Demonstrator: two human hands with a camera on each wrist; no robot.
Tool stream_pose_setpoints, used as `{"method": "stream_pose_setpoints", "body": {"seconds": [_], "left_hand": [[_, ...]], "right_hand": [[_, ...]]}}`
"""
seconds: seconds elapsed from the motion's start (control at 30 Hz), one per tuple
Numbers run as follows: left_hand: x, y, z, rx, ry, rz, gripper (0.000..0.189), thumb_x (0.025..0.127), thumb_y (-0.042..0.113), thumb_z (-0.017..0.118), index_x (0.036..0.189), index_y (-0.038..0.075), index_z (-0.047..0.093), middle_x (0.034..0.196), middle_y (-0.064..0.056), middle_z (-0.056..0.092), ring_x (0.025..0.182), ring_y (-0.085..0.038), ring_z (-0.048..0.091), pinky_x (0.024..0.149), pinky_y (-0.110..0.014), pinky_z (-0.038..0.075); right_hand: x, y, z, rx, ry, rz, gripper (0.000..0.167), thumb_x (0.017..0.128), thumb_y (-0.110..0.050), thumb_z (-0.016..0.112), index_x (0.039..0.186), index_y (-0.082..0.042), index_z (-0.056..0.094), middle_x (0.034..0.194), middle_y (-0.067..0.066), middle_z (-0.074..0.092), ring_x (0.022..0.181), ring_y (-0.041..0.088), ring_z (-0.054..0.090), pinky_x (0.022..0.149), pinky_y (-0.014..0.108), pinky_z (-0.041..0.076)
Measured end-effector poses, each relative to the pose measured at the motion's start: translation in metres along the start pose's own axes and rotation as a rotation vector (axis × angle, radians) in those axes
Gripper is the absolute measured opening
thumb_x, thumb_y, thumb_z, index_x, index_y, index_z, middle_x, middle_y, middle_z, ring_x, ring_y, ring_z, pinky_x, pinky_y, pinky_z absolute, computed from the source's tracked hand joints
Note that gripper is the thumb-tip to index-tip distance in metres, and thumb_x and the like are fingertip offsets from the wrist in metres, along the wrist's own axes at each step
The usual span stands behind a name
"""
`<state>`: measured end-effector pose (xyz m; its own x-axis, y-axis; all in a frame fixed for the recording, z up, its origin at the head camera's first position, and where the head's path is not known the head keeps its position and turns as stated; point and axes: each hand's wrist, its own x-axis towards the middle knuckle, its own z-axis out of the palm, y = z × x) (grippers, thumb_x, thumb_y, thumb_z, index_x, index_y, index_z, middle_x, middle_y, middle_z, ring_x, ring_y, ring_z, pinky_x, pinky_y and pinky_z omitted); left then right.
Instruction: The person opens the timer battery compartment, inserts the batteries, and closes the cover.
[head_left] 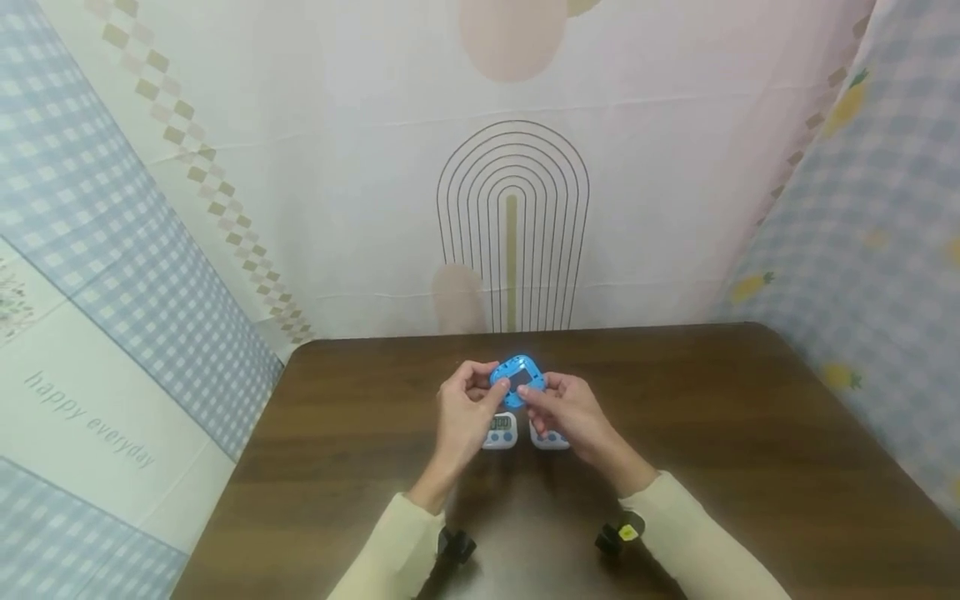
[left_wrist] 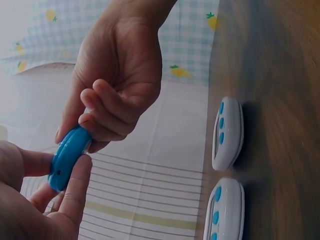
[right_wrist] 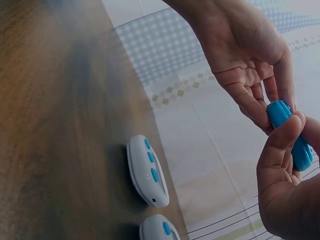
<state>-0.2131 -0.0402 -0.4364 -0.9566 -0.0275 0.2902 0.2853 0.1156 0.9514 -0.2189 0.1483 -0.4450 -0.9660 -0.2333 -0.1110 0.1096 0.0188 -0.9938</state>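
Both hands hold a small blue digital device [head_left: 517,379] with rounded corners and a dark rectangular screen, raised over the table. My left hand [head_left: 467,412] pinches its left side between thumb and fingers. On the other side my right hand [head_left: 576,415] grips its lower right edge, the thumb lying on the front. From the left wrist the device [left_wrist: 69,157] shows edge-on, with a small dark slot in its side. Just below the hands stand two white digital timers with blue buttons, a left timer [head_left: 502,431] and a right timer [head_left: 552,442] partly covered by the right hand.
The brown wooden table [head_left: 337,433] extends to both sides of the arms. A patterned cloth [head_left: 360,208] hangs behind its far edge, with checked cloths [head_left: 120,167] at the sides. Dark wrist cameras [head_left: 456,546] sit by the sleeves.
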Motion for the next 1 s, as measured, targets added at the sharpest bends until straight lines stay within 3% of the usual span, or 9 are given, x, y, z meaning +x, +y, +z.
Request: {"method": "stream_pose_setpoints", "body": {"seconds": [0.27,0.4,0.53,0.7,0.87,1.0], "left_hand": [[0.006,-0.009,0.002,0.030,-0.109,-0.051,0.024,0.099,0.009,0.075,0.123,0.004,0.074,0.107,-0.016,0.077,0.090,-0.026,0.078,0.076,-0.028,0.066],[0.009,-0.009,-0.004,0.068,-0.178,-0.002,0.034,0.098,0.003,0.071,0.131,0.005,0.072,0.111,-0.017,0.077,0.097,-0.029,0.078,0.084,-0.034,0.066],[0.010,-0.007,-0.014,0.146,-0.254,0.057,0.052,0.090,-0.007,0.072,0.140,0.007,0.068,0.112,-0.014,0.078,0.100,-0.028,0.076,0.093,-0.040,0.064],[0.012,-0.005,-0.022,0.220,-0.335,0.104,0.067,0.086,-0.010,0.080,0.147,0.009,0.061,0.115,-0.013,0.073,0.099,-0.027,0.076,0.089,-0.036,0.065],[0.017,-0.002,-0.026,0.279,-0.346,0.120,0.072,0.083,-0.010,0.083,0.149,0.010,0.059,0.115,-0.011,0.063,0.096,-0.023,0.071,0.087,-0.030,0.065],[0.017,-0.002,-0.029,0.326,-0.326,0.127,0.071,0.083,-0.008,0.085,0.147,0.009,0.060,0.114,-0.011,0.061,0.093,-0.021,0.069,0.085,-0.029,0.065]], "right_hand": [[0.004,0.011,-0.011,-0.030,-0.047,0.040,0.036,0.101,-0.032,0.074,0.111,0.001,0.065,0.080,0.005,0.068,0.064,0.015,0.064,0.064,0.025,0.060],[0.010,0.011,-0.014,0.002,-0.108,0.063,0.037,0.103,-0.031,0.071,0.114,0.003,0.064,0.085,0.005,0.069,0.069,0.015,0.065,0.067,0.025,0.061],[0.013,0.009,-0.014,0.011,-0.171,0.088,0.047,0.105,-0.033,0.069,0.132,0.004,0.057,0.095,0.007,0.071,0.075,0.015,0.066,0.074,0.026,0.062],[0.017,0.007,-0.010,-0.016,-0.169,0.081,0.060,0.105,-0.035,0.067,0.149,0.000,0.045,0.108,0.015,0.071,0.080,0.019,0.068,0.078,0.030,0.063],[0.023,0.002,-0.005,-0.101,-0.137,0.042,0.058,0.105,-0.035,0.068,0.147,0.002,0.052,0.111,0.019,0.071,0.088,0.026,0.072,0.081,0.034,0.065],[0.025,-0.002,0.000,-0.163,-0.115,-0.001,0.058,0.104,-0.032,0.069,0.148,0.003,0.054,0.124,0.019,0.071,0.101,0.032,0.074,0.088,0.042,0.065]]}}
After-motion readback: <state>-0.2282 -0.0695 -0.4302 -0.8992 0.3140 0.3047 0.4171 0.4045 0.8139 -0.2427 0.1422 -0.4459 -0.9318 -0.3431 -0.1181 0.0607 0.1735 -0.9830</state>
